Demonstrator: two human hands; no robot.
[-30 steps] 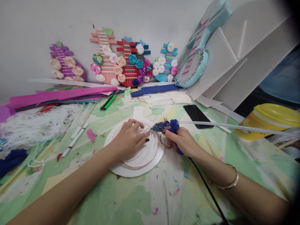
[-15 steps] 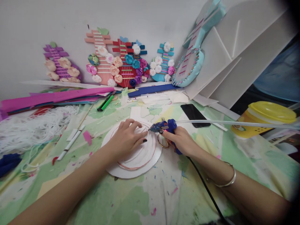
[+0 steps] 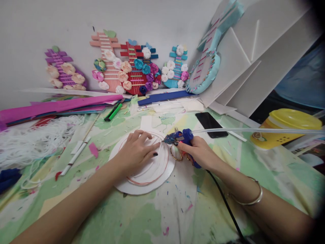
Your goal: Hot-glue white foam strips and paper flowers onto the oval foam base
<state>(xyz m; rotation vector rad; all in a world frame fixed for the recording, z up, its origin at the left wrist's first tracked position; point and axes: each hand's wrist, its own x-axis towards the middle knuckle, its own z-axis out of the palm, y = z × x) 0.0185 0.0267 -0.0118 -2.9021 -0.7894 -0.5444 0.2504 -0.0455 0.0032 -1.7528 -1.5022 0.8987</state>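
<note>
A white round board with a straight neck (image 3: 147,188) lies flat on the table, with a coil of white cord and a reddish line (image 3: 146,184) on its face. Across that coil rests my left hand (image 3: 138,147), fingers spread and pressing lightly down. My right hand (image 3: 199,149) is wrapped round a blue glue gun (image 3: 187,135). The gun's nozzle points left at the coil's right edge, close to my left fingertips. From its back runs a long clear glue stick (image 3: 243,130). Gold-handled scissors (image 3: 176,153) lie just below the gun, partly hidden.
A black phone (image 3: 211,124) and a yellow tub (image 3: 286,128) are to the right. White cord (image 3: 43,144) is heaped at left, near a green cutter (image 3: 113,112). Decorated paper instruments (image 3: 133,67) lean on the wall. A black cable (image 3: 224,200) trails off the front edge.
The glue gun and my right hand have shifted slightly to the right, drawing the nozzle a little off my left fingers. My left hand stays on the coil.
</note>
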